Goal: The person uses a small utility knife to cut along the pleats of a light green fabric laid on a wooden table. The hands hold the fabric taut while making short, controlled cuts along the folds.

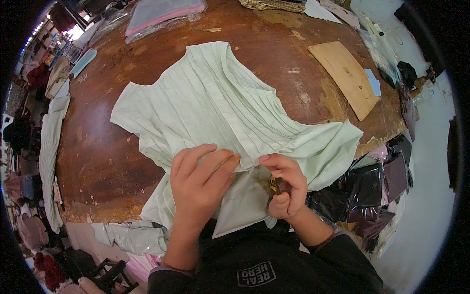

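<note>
A pale mint pleated sleeveless garment (196, 98) lies spread on the brown wooden table (98, 181), its loose lower folds hanging toward me. My left hand (200, 181) rests on the garment near the bottom of its central band, fingers slightly bent and apart, thumb hidden. My right hand (289, 188) is closed round a small yellow-and-black tool (274, 184), probably snips, partly covered by my fingers. Its index fingertip touches the band's lower end, just right of my left fingertips.
A wooden board (342, 78) lies at right, a bagged pink-edged stack (164, 17) at the back, folded pale cloth (54, 137) along the left edge. Dark bagged garments (364, 191) sit beside the table at right. Clothes heaps (29, 230) and a black chair (110, 274) stand left.
</note>
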The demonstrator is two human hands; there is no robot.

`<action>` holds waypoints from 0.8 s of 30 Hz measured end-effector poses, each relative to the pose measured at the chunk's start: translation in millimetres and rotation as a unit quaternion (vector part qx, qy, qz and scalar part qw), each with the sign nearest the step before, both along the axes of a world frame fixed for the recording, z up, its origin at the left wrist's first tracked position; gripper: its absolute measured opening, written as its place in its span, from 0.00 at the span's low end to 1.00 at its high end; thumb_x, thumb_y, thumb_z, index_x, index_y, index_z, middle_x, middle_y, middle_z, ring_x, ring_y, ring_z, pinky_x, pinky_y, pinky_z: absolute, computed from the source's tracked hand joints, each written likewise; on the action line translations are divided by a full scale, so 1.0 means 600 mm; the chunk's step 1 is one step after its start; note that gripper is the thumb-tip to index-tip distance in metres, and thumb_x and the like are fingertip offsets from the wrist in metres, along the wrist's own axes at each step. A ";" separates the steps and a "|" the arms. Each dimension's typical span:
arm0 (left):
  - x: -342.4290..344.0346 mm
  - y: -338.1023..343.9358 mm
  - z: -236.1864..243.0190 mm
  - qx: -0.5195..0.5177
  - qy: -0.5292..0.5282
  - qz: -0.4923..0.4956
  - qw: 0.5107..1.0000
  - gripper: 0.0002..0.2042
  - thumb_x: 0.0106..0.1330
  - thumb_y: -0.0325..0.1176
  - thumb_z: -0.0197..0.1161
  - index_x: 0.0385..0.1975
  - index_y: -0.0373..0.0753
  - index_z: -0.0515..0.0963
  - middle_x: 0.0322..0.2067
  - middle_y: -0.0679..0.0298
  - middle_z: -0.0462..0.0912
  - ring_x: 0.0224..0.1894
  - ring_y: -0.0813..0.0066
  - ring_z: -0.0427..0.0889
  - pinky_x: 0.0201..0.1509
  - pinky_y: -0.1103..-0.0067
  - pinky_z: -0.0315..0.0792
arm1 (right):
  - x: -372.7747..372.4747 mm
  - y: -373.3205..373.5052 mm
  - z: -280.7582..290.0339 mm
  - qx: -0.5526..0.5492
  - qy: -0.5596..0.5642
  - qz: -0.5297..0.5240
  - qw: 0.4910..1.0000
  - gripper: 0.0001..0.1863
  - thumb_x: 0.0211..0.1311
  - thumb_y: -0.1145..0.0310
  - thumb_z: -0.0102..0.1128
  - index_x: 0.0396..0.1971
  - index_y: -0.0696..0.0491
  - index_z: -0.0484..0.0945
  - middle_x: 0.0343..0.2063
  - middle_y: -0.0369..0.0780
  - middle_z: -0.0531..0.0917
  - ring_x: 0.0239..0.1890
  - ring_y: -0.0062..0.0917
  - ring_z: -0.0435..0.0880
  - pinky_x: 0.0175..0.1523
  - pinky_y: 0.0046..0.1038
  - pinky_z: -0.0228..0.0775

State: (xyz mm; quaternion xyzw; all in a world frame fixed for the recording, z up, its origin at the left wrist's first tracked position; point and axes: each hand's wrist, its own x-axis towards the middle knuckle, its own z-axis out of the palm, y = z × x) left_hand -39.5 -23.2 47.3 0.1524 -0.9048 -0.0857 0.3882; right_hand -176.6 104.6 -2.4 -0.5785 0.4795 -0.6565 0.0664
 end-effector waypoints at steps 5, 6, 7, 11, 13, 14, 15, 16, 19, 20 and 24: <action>0.000 0.006 -0.015 0.115 0.058 -0.017 0.992 0.15 0.39 0.20 0.68 0.32 0.36 0.83 0.33 0.63 0.84 0.39 0.63 0.83 0.45 0.69 0.75 | -0.008 0.009 0.010 0.002 0.090 -0.017 0.996 0.20 0.71 0.57 0.48 0.47 0.61 0.67 0.49 0.58 0.76 0.47 0.47 0.79 0.53 0.40 0.71; -0.001 0.009 -0.017 0.141 0.074 -0.014 0.987 0.15 0.39 0.18 0.67 0.31 0.35 0.83 0.32 0.62 0.84 0.38 0.62 0.83 0.46 0.69 0.76 | -0.006 0.010 0.007 0.000 0.084 -0.021 0.996 0.20 0.71 0.57 0.49 0.47 0.61 0.68 0.48 0.57 0.76 0.46 0.47 0.79 0.52 0.39 0.72; -0.002 0.013 -0.020 0.163 0.089 -0.020 0.983 0.15 0.40 0.18 0.67 0.31 0.35 0.83 0.31 0.61 0.84 0.37 0.62 0.83 0.46 0.69 0.76 | -0.003 0.010 0.001 -0.002 0.078 -0.025 0.997 0.19 0.71 0.58 0.49 0.47 0.61 0.68 0.47 0.56 0.77 0.45 0.46 0.79 0.51 0.38 0.72; -0.004 0.025 -0.034 0.222 0.112 -0.029 0.968 0.14 0.42 0.16 0.66 0.31 0.35 0.83 0.30 0.59 0.84 0.35 0.62 0.83 0.47 0.70 0.76 | -0.003 0.005 0.003 0.081 0.066 -0.083 0.991 0.18 0.70 0.60 0.52 0.47 0.61 0.72 0.40 0.52 0.80 0.40 0.43 0.80 0.46 0.35 0.73; -0.003 0.025 -0.035 0.228 0.101 -0.030 0.968 0.14 0.42 0.16 0.66 0.31 0.35 0.83 0.29 0.59 0.84 0.34 0.63 0.83 0.46 0.70 0.75 | -0.004 0.004 0.015 0.093 0.068 -0.095 0.989 0.18 0.69 0.61 0.53 0.46 0.62 0.74 0.38 0.50 0.80 0.37 0.41 0.80 0.43 0.34 0.74; -0.003 0.022 -0.033 0.228 0.096 -0.036 0.968 0.14 0.42 0.16 0.67 0.31 0.34 0.83 0.29 0.59 0.84 0.33 0.63 0.82 0.46 0.70 0.75 | -0.004 0.005 0.024 0.100 0.070 -0.102 0.987 0.17 0.68 0.62 0.54 0.45 0.62 0.75 0.36 0.49 0.80 0.36 0.41 0.80 0.42 0.33 0.74; -0.002 0.020 -0.033 0.227 0.091 -0.042 0.969 0.14 0.42 0.16 0.67 0.31 0.34 0.83 0.29 0.59 0.84 0.33 0.63 0.82 0.45 0.71 0.75 | -0.004 0.008 0.033 0.108 0.084 -0.101 0.985 0.17 0.67 0.61 0.56 0.45 0.62 0.75 0.36 0.49 0.80 0.35 0.40 0.80 0.41 0.33 0.74; -0.003 0.020 -0.035 0.232 0.092 -0.049 0.967 0.14 0.41 0.16 0.67 0.31 0.34 0.83 0.29 0.59 0.84 0.33 0.63 0.82 0.45 0.71 0.75 | -0.004 0.011 0.042 0.115 0.097 -0.100 0.984 0.18 0.66 0.61 0.58 0.44 0.62 0.76 0.36 0.48 0.80 0.34 0.40 0.80 0.40 0.32 0.73; 0.002 0.018 -0.038 0.243 0.088 -0.053 0.964 0.14 0.41 0.16 0.67 0.31 0.34 0.83 0.29 0.59 0.83 0.32 0.63 0.81 0.42 0.72 0.74 | -0.003 0.029 0.079 0.085 0.135 -0.057 0.986 0.19 0.62 0.60 0.62 0.43 0.61 0.78 0.35 0.46 0.81 0.32 0.37 0.80 0.37 0.30 0.73; 0.002 0.020 -0.039 0.252 0.089 -0.054 0.962 0.14 0.41 0.16 0.66 0.31 0.34 0.83 0.29 0.59 0.83 0.33 0.63 0.81 0.42 0.73 0.74 | -0.002 0.036 0.097 0.071 0.151 -0.041 0.985 0.19 0.60 0.60 0.64 0.42 0.61 0.78 0.35 0.46 0.81 0.31 0.36 0.80 0.36 0.30 0.72; 0.000 0.022 -0.044 0.264 0.122 -0.055 0.955 0.15 0.41 0.19 0.68 0.32 0.39 0.84 0.26 0.65 0.79 0.31 0.66 0.79 0.37 0.72 0.69 | -0.006 0.000 0.116 0.138 0.247 -0.110 0.953 0.21 0.47 0.66 0.71 0.41 0.59 0.80 0.33 0.43 0.81 0.29 0.33 0.80 0.33 0.29 0.70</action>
